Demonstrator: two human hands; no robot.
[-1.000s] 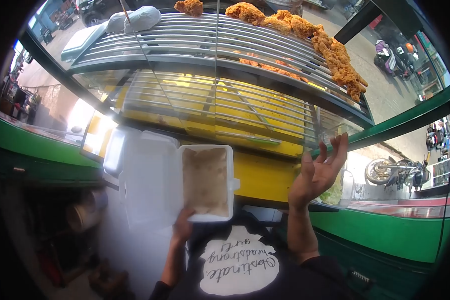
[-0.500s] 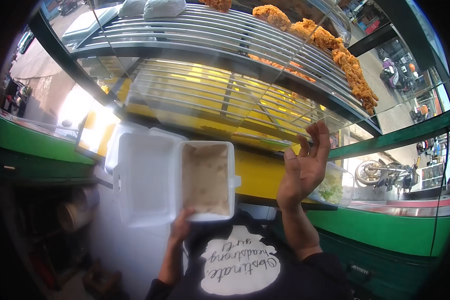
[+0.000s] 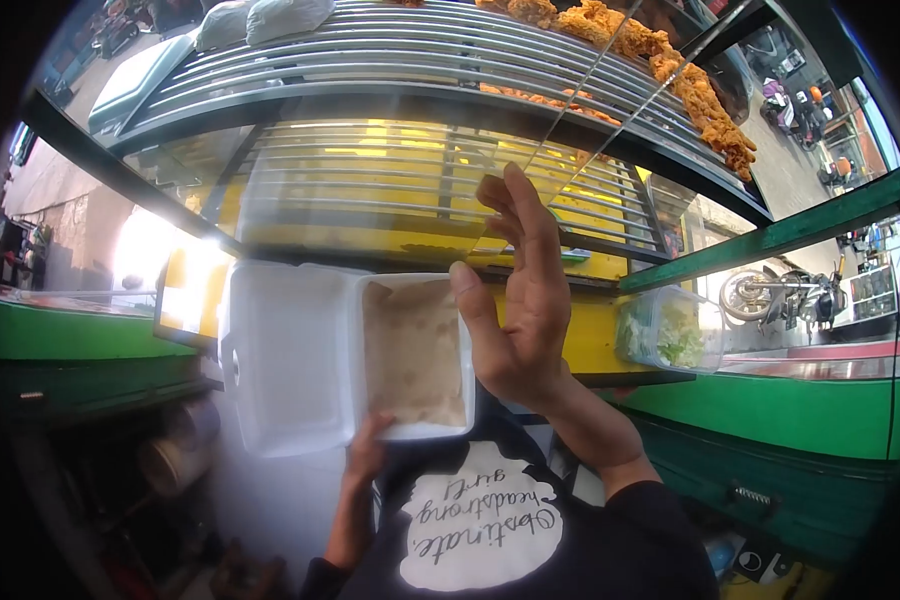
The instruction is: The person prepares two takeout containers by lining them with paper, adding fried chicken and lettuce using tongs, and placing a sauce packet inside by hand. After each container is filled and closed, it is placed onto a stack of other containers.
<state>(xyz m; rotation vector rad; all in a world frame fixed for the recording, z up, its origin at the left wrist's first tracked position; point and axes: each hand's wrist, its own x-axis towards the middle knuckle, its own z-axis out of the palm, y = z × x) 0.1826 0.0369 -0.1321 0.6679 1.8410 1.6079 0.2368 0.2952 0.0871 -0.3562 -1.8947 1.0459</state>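
Observation:
A white foam takeaway box (image 3: 295, 360) lies with its lid folded out to the left. Brown paper (image 3: 413, 350) lines its right-hand tray. My left hand (image 3: 369, 445) grips the tray's near edge, thumb over the rim and the other fingers hidden beneath. Beside the tray's right rim, my right hand (image 3: 525, 310) is raised with fingers extended and thumb apart, holding nothing. Its fingertips overlap the glass front of the display case in this view.
Fried chicken pieces (image 3: 705, 105) lie on the upper metal rack (image 3: 390, 55), with plastic bags (image 3: 288, 18) at its left end. A clear tub of leafy greens (image 3: 673, 330) stands to the right. Green framing (image 3: 770, 235) borders the stall.
My right hand has moved left and up, from over the yellow counter to beside the tray's right rim. The left hand keeps its grip on the box. The view has shifted slightly.

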